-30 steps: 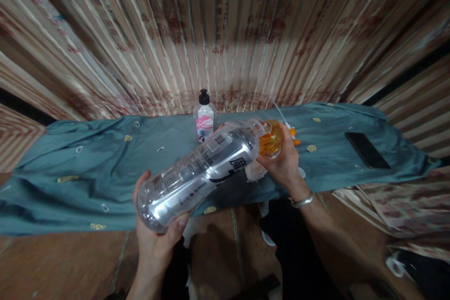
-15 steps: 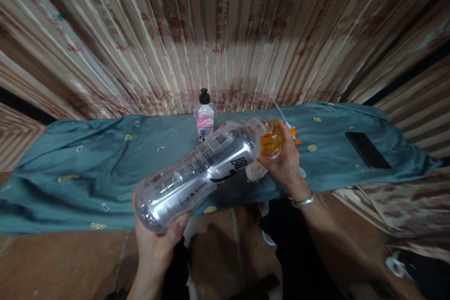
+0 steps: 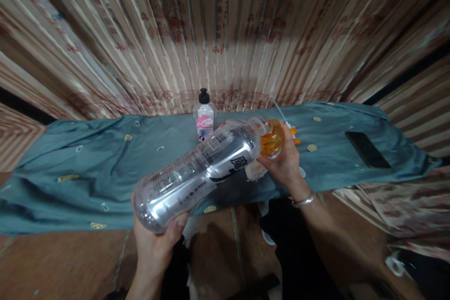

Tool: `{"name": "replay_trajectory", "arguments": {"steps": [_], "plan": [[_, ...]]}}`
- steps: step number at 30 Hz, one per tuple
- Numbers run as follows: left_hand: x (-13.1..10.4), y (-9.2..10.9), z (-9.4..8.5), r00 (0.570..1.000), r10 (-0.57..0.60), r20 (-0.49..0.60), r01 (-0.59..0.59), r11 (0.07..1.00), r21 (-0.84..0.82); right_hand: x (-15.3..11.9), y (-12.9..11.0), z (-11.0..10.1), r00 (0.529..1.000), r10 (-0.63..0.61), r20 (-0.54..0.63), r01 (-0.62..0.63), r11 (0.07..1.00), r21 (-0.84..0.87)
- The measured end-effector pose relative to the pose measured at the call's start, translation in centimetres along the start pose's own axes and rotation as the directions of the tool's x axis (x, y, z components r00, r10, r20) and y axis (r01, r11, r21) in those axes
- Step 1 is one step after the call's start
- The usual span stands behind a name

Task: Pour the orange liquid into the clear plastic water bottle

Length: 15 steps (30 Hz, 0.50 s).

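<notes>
My left hand (image 3: 156,239) is wrapped round the base of a large clear plastic bottle (image 3: 197,176) with black print and a barcode. The bottle is tilted, its neck pointing up and to the right. My right hand (image 3: 286,164) grips a small rounded clear bottle (image 3: 273,138) with orange liquid in it. The two necks meet or overlap; I cannot tell whether they touch. Behind the large bottle stands an upright bottle (image 3: 205,119) with a black cap and a pink label. A pale crumpled item (image 3: 256,171) shows partly beneath the bottles.
A teal cloth (image 3: 112,164) with small yellow patterns covers the narrow table. On its right side lies a black phone (image 3: 367,150). Orange-handled pieces (image 3: 297,141) and a thin white stick (image 3: 280,110) show behind my right hand. A pleated curtain (image 3: 225,33) hangs behind.
Almost nothing differs. The large bottle and my left hand have shifted very slightly to the left; both hands keep their grips.
</notes>
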<state>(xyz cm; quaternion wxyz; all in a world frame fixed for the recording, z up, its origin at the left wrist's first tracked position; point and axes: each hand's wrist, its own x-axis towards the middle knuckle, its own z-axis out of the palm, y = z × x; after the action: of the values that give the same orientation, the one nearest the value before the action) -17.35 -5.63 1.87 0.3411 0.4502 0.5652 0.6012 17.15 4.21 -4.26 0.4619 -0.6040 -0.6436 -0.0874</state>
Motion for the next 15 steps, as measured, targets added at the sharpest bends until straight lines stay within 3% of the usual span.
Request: {"name": "replay_trajectory", "arguments": {"steps": [15], "plan": [[0.03, -0.08, 0.08, 1.0, -0.03, -0.003, 0.03, 0.995, -0.096, -0.05, 0.03, -0.07, 1.0, 0.015, 0.014, -0.015, 1.0, -0.011]]}}
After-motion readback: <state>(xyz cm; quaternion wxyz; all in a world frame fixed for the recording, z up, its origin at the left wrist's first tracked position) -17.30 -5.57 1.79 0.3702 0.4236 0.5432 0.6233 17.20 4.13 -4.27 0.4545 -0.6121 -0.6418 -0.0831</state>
